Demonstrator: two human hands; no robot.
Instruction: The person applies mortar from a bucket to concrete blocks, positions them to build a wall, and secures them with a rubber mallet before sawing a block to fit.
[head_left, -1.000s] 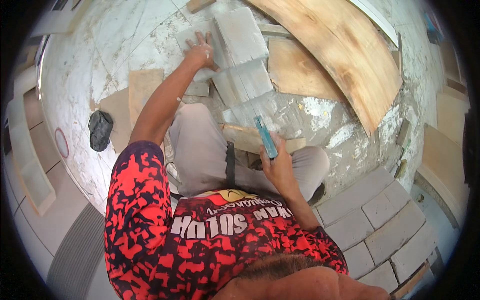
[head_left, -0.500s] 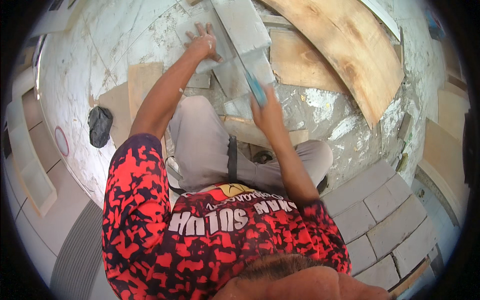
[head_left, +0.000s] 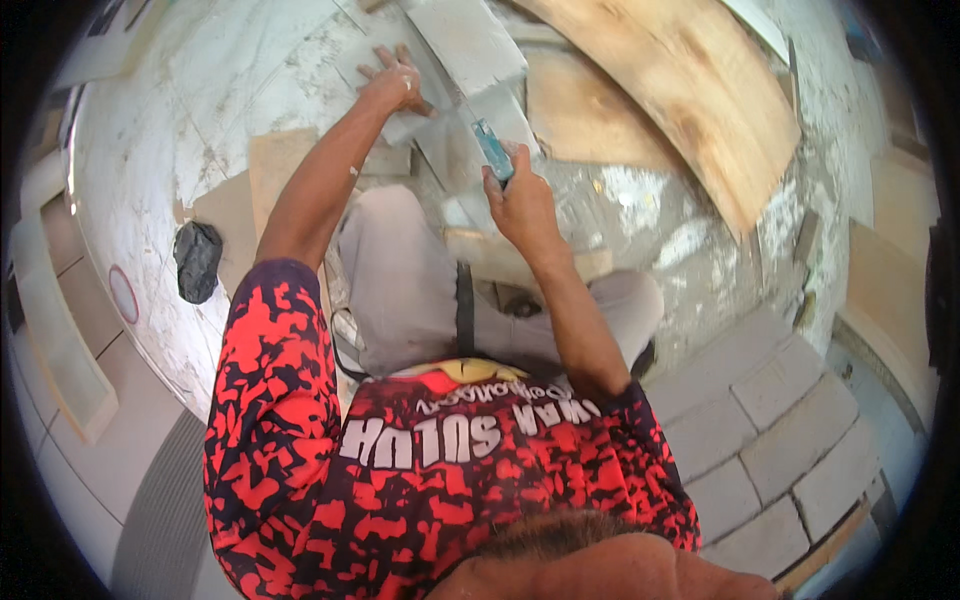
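Note:
My left hand (head_left: pixel 393 82) presses flat, fingers spread, on a grey stone tile (head_left: pixel 470 45) lying on the dusty floor ahead of my knees. My right hand (head_left: pixel 520 195) grips a blue-handled tool (head_left: pixel 492 148), its tip resting against the grey tile piece (head_left: pixel 470 150) just in front of me. Both arms reach forward over my grey trousers (head_left: pixel 410 280).
A long curved wooden board (head_left: pixel 690 110) lies at the upper right, a smaller plywood sheet (head_left: pixel 580 115) beside it. A dark crumpled cloth (head_left: pixel 197 260) lies at the left. Grey paving blocks (head_left: pixel 770 420) cover the lower right. Beige tile pieces (head_left: pixel 270 170) lie under my left arm.
My right hand rose from beside my knee and carried the blue tool forward onto the tile. My left hand stayed pressed on the tile.

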